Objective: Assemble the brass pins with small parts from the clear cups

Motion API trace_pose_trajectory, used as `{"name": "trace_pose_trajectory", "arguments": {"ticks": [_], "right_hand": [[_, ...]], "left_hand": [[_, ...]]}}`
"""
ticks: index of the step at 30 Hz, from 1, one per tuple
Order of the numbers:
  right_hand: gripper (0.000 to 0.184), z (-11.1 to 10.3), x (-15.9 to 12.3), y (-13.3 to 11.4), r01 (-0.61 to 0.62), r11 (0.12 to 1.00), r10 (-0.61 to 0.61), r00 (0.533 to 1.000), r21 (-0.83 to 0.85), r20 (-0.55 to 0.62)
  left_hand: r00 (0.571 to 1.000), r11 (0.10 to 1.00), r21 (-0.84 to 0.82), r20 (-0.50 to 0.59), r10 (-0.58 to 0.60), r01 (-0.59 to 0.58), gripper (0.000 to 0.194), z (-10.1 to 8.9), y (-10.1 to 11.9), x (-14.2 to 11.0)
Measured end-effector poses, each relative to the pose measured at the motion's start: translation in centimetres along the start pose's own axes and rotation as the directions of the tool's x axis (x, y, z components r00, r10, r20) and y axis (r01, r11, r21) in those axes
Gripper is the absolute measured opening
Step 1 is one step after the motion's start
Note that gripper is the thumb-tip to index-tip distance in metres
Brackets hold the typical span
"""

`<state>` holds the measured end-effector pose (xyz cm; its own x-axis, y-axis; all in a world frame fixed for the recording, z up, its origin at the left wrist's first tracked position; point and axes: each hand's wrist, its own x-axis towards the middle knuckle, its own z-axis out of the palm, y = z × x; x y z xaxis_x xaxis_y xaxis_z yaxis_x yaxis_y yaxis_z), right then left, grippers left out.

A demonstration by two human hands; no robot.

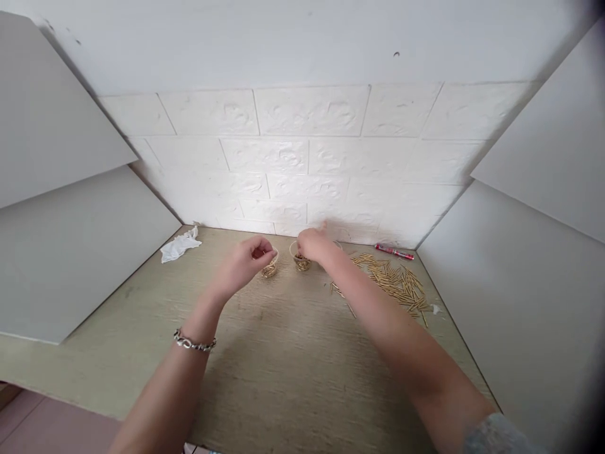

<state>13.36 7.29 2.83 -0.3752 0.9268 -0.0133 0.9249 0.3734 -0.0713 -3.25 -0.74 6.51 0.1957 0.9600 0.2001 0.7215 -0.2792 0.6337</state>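
Well, my left grip [244, 260] is at the mouth of the left cup [270, 272], thumb and fingers curled close to its pale rim; I cannot tell whether they are pinching anything or only resting there. Small gold pieces [267, 268] show in that cup. Just to its right stands the middle cup [302, 266], also with gold-coloured contents, and my right grip [316, 244] is over it, fingers bent down at the opening. Their tips are too blurred and hidden for me to say if they are pressed together or spread. Behind my right wrist a bit of another round rim [338, 244] peeps out.

To the right, near my right forearm, thin gold rods [397, 284] lie in a loose, scattered pile on the table [283, 378]. A red tube [394, 251] lies behind them, close to the wall [307, 113], and a white scrap [435, 309] sits at the pile's right edge. Far to the left is a crumpled tissue [180, 244]. A bracelet [193, 341] circles my left wrist.
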Motion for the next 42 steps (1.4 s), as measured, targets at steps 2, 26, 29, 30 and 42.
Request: {"name": "trace_pose_trajectory", "arguments": {"ticks": [2, 26, 29, 30, 42], "right_hand": [[0.016, -0.3, -0.4, 0.1, 0.008, 1.000, -0.008, 1.000, -0.019, -0.003], [0.010, 3.2, -12.5, -1.5, 0.124, 0.636, 0.322, 0.854, 0.761, -0.408], [0.011, 4.2, -13.2, -2.3, 0.103, 0.510, 0.417, 0.839, 0.854, -0.349], [0.012, 4.4, -13.3, -2.5, 0.096, 0.461, 0.450, 0.832, 0.882, -0.326], [0.013, 4.8, -13.7, -3.0, 0.150, 0.416, 0.555, 0.739, 0.897, -0.381]], "left_hand": [[0.999, 0.989, -0.141, 0.037, -0.036, 0.041, 0.024, 0.7, -0.5, -0.1], [0.912, 0.292, -0.864, 0.388, -0.131, 0.410, 0.026, 7.5, -0.5, -1.4], [0.902, 0.246, -0.868, 0.413, -0.126, 0.432, 0.026, 8.4, -0.4, -1.8], [0.900, 0.233, -0.869, 0.417, -0.128, 0.436, 0.026, 8.6, -0.4, -1.9], [0.924, 0.250, -0.890, 0.363, -0.119, 0.382, 0.026, 9.1, 0.6, -2.6]]}}
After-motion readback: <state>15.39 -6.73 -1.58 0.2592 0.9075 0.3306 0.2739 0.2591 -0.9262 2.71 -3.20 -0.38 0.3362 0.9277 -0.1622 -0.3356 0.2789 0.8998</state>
